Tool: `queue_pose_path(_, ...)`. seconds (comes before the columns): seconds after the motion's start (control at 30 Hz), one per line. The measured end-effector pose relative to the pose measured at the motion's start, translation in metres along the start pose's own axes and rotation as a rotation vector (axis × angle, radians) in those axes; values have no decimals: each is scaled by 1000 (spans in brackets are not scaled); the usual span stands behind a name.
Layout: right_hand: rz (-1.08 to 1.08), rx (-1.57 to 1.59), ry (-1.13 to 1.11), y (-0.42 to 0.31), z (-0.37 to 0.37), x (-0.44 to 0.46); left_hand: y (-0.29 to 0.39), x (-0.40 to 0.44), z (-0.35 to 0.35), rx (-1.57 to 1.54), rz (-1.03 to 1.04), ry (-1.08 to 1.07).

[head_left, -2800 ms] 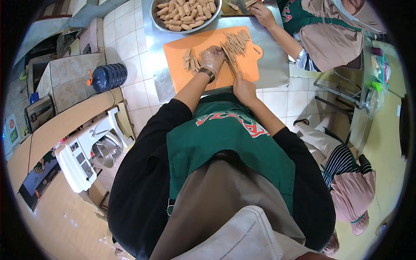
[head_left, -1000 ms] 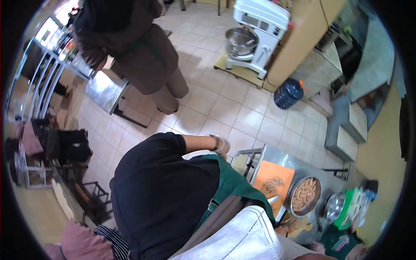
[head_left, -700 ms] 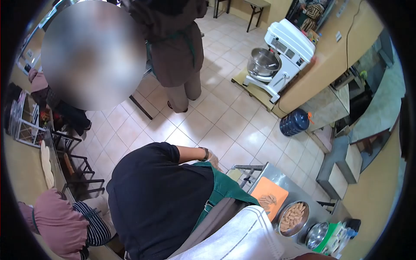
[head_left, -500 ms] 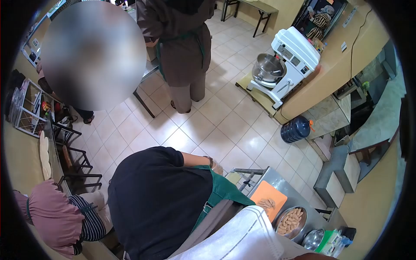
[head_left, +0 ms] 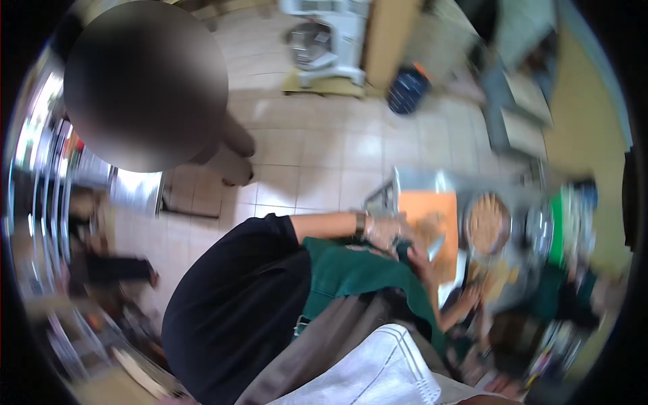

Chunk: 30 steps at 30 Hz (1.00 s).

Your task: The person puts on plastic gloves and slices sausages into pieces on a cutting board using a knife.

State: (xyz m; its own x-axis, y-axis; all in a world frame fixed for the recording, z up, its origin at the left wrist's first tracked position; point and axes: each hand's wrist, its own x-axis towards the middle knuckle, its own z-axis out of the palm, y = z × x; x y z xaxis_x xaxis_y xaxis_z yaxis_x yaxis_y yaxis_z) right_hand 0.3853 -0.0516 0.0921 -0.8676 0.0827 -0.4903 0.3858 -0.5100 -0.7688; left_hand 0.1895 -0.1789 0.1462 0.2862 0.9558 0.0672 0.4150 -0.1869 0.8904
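Observation:
My left hand [head_left: 383, 231], in a clear glove with a band at the wrist, is at the left edge of an orange cutting board [head_left: 445, 209]; blur hides its fingers. Over the lower part of the board, my right hand [head_left: 420, 262] is closed around what looks like a knife [head_left: 437, 244], its pale blade pointing up and right. Brownish pieces [head_left: 432, 223] lie on the board, smeared by motion. Right of it stands a metal bowl [head_left: 509, 226] filled with light brown, finger-shaped pieces.
A smaller metal bowl [head_left: 538, 226] and a green-and-white item [head_left: 559, 229] stand farther right. Another person's hands [head_left: 472, 295] work near a yellowish patch [head_left: 501, 278]. A mixer [head_left: 337, 47] and a blue water jug [head_left: 408, 88] stand beyond the table; another person [head_left: 233, 152] is at upper left.
My view has swung toward the metal table, blurring the frame. My left hand has come to the board's edge. My right hand and another person's hands, hidden before, now show.

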Motion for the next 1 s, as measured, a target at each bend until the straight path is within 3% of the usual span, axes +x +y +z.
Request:
queue_pose_path(0.03, 26, 98, -29, -4, 8, -9, -1, 8, -2, 1, 45, -31)
queue_pose_path(0.07, -126, 39, 139, -8, 17, -24, -4, 16, 0, -15, 90, -60)
queue_pose_path(0.1, -85, 183, 199, 27, -13, -25, -2, 21, 3, 111, 153, -7)
queue_pose_path(0.13, 6, -133, 340, 23, -20, -43, -8, 24, 12, 87, 55, -76)
queue_pose_path(0.23, 40, -225, 496, 74, -41, -73, -15, 29, 25, 377, 107, 50)
queue_pose_path(0.3, 126, -376, 499, 80, -30, -95, 9, 50, 9, 297, 130, -67)
queue_pose_path(0.4, 173, -100, 491, 99, -6, -104, 43, 68, -13, 162, 151, -276)
queue_pose_path(0.57, -120, 189, 457, 47, 31, -126, 86, 94, -48, -17, 216, -595)
queue_pose_path(0.63, -222, 61, 364, 38, 37, -139, 87, 97, -49, -140, 131, -785)
queue_pose_path(0.73, -313, -82, 458, 38, 48, -147, 79, 101, -43, -176, 86, -808)
queue_pose_path(0.77, -226, -7, 516, 28, 55, -149, 83, 108, -41, -177, 93, -822)
queue_pose_path(0.83, -279, -105, 562, 23, 60, -153, 98, 127, -34, 199, -163, -971)
queue_pose_path(0.87, -328, -210, 594, 22, 61, -153, 97, 129, -26, 201, -157, -979)
queue_pose_path(0.93, -341, -125, 575, 26, 61, -156, 79, 126, -2, 169, 383, -528)
queue_pose_path(1.0, -361, -54, 562, 31, 55, -159, 61, 129, 13, 83, 381, -604)
